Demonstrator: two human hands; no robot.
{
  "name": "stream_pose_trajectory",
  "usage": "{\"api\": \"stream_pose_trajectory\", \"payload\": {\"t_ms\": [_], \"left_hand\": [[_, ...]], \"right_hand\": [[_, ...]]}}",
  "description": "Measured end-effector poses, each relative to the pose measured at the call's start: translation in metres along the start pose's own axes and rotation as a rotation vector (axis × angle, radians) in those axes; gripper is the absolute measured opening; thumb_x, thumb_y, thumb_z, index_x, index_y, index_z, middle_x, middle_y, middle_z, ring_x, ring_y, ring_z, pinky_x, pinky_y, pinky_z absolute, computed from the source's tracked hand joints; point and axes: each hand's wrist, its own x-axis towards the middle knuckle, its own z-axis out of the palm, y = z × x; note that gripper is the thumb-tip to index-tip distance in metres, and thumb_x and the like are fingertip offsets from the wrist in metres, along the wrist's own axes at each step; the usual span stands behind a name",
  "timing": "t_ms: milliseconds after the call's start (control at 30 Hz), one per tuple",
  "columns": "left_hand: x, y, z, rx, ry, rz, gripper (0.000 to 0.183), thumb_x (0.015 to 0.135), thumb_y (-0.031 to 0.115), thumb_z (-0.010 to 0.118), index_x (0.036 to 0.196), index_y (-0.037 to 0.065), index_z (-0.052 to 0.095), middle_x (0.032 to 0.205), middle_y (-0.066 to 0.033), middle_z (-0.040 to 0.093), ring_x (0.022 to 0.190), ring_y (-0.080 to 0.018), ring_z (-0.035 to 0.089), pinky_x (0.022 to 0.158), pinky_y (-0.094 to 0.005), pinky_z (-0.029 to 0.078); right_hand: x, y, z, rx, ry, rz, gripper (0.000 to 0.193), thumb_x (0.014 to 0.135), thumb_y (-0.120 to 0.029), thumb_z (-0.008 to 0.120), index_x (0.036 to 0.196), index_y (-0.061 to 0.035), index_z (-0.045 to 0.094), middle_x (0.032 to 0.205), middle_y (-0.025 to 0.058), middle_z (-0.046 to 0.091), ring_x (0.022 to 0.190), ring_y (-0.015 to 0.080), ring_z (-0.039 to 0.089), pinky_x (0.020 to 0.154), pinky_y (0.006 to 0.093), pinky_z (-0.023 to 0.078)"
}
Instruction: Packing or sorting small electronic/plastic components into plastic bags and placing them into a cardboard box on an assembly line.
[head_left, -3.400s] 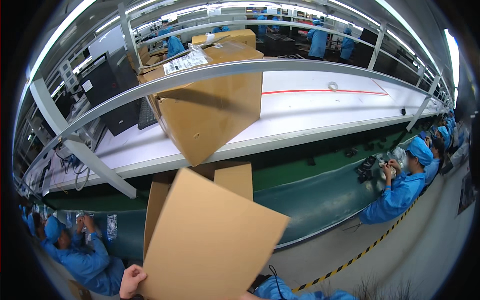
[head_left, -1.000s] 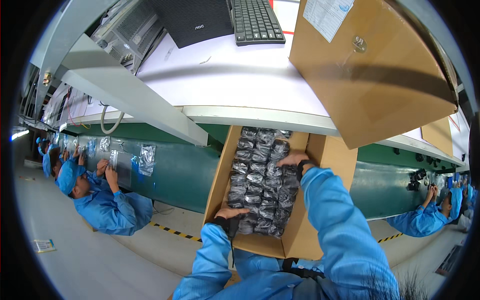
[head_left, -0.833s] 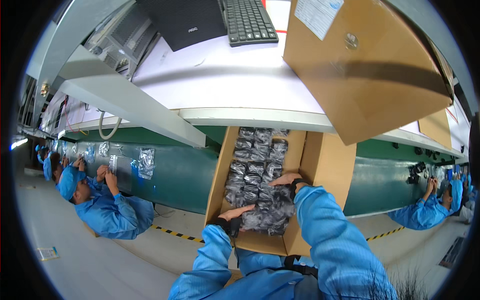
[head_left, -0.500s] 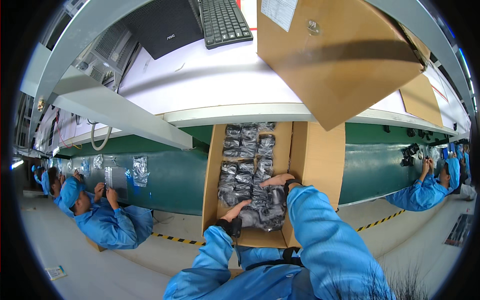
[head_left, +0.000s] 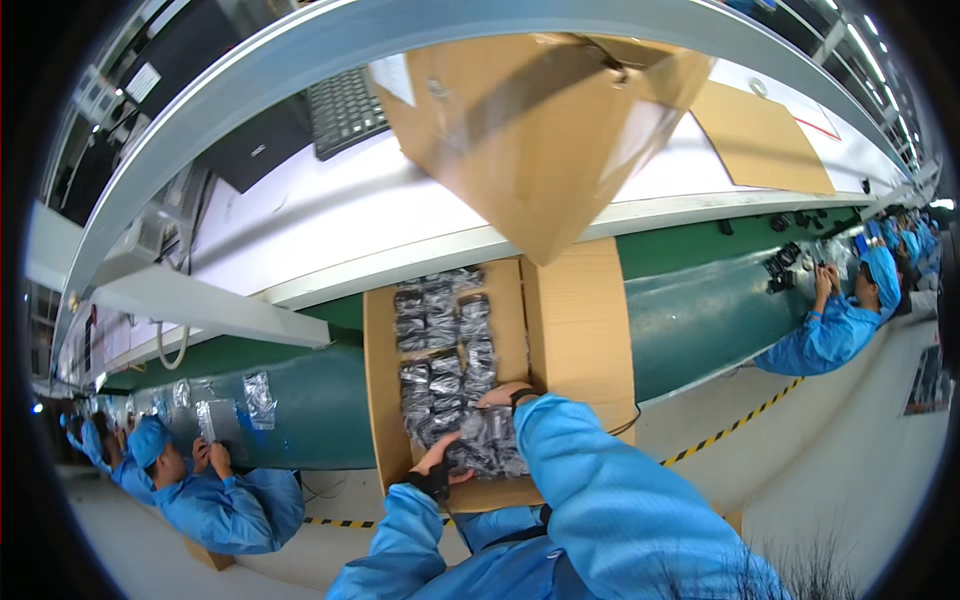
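An open cardboard box (head_left: 382,400) stands in front of me, holding rows of black items in clear plastic bags (head_left: 440,330). My left hand (head_left: 436,456) is inside its near left part, thumb and fingers around a bagged black item (head_left: 470,458). Just to the right and farther in, my right hand (head_left: 505,395) lies on the bagged items with its fingers stretched toward the left. What is under its palm is hidden. Both wrists have dark bands, and the blue sleeves come in from below.
A box flap (head_left: 580,340) folds out to the right. Above the box, a large carton (head_left: 510,130) overhangs the white bench edge (head_left: 400,250), near a keyboard (head_left: 345,110). A green work surface (head_left: 690,310) runs behind. Co-workers in blue sit at left (head_left: 215,500) and right (head_left: 830,320).
My view has turned, so the box and carton appear farther left. My hands stay among the bagged items; the left hand's fingers now show below a bagged item.
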Motion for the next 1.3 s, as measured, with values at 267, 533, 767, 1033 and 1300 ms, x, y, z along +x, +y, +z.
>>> {"api": "stream_pose_trajectory", "payload": {"t_ms": [267,533,767,1033,1300], "left_hand": [[0.047,-0.015,0.055,0.206,-0.086,0.19,0.068,0.08,0.036,0.077,0.138,0.015,0.049,0.132,-0.0099,0.058,0.118,-0.0296,0.057,0.095,-0.0529,0.05],[-0.074,-0.04,0.125,0.296,0.178,0.622,0.055,0.08,0.018,0.077,0.128,0.012,0.051,0.121,-0.01,0.059,0.108,-0.0278,0.06,0.074,-0.0512,0.057],[-0.127,-0.071,0.213,0.416,0.133,1.101,0.041,0.077,0.007,0.08,0.112,0.001,0.061,0.104,-0.0047,0.068,0.091,-0.0139,0.065,0.077,-0.0263,0.053],[-0.065,-0.108,0.433,1.038,-0.025,1.248,0.057,0.069,0.027,0.087,0.111,0.0,0.061,0.101,-0.012,0.068,0.093,-0.0207,0.066,0.081,-0.0328,0.053],[0.129,-0.07,0.497,1.466,0.446,1.048,0.075,0.062,0.051,0.081,0.118,0.005,0.06,0.121,-0.0244,0.06,0.118,-0.0365,0.056,0.098,-0.0406,0.046]], "right_hand": [[0.007,0.07,0.001,0.22,-0.009,-0.091,0.09,0.075,-0.069,0.067,0.136,-0.0035,0.055,0.144,0.0138,0.049,0.129,0.0298,0.049,0.102,0.0426,0.043],[-0.117,0.03,0.035,0.78,0.339,-0.084,0.08,0.08,-0.059,0.064,0.131,0.0024,0.056,0.135,0.0201,0.056,0.117,0.0392,0.058,0.086,0.0495,0.056],[-0.198,0.052,0.015,0.704,0.734,-0.436,0.047,0.085,-0.044,0.064,0.105,-0.0013,0.07,0.096,0.02,0.069,0.093,0.0361,0.065,0.083,0.0417,0.05],[-0.263,0.213,-0.108,1.381,0.969,-0.642,0.028,0.096,-0.021,0.052,0.104,0.0016,0.068,0.092,0.0046,0.068,0.08,0.0123,0.062,0.074,0.0261,0.05],[-0.098,0.341,-0.189,1.65,0.586,-0.299,0.04,0.087,-0.04,0.057,0.108,-0.0074,0.065,0.095,0.0066,0.065,0.084,0.0211,0.067,0.066,0.0472,0.059]]}}
